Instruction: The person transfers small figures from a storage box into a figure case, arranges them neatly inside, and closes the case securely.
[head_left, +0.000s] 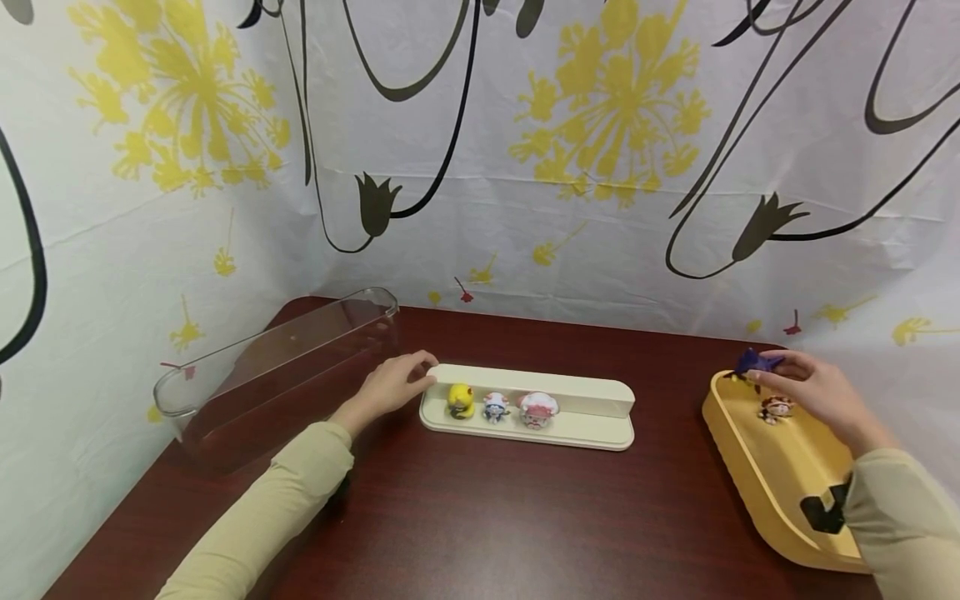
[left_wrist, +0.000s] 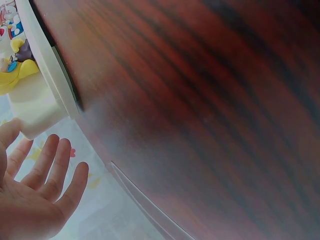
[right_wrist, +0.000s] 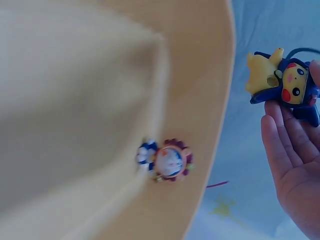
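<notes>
My right hand (head_left: 821, 396) pinches a small Pikachu figurine (right_wrist: 295, 82) in a dark blue costume, above the far end of a yellow tray (head_left: 738, 475). Inside that tray, close under the hand, lies a small figurine with a brown ruffled hood (head_left: 776, 407). With fingers loosely extended, my left hand (head_left: 393, 383) has its fingertips at the left end of a cream stepped display stand (head_left: 592, 427). On the stand's lower step sit a yellow figurine (head_left: 461, 402), a small white-and-blue one (head_left: 495, 407) and a pink-and-white one (head_left: 537, 410).
A clear plastic cover (head_left: 300, 367) stands at the left of the dark red table (head_left: 480, 517), behind my left forearm. Black shapes (head_left: 823, 510) show in the near part of the yellow tray, partly behind my right sleeve. A patterned cloth (head_left: 480, 233) hangs behind the table.
</notes>
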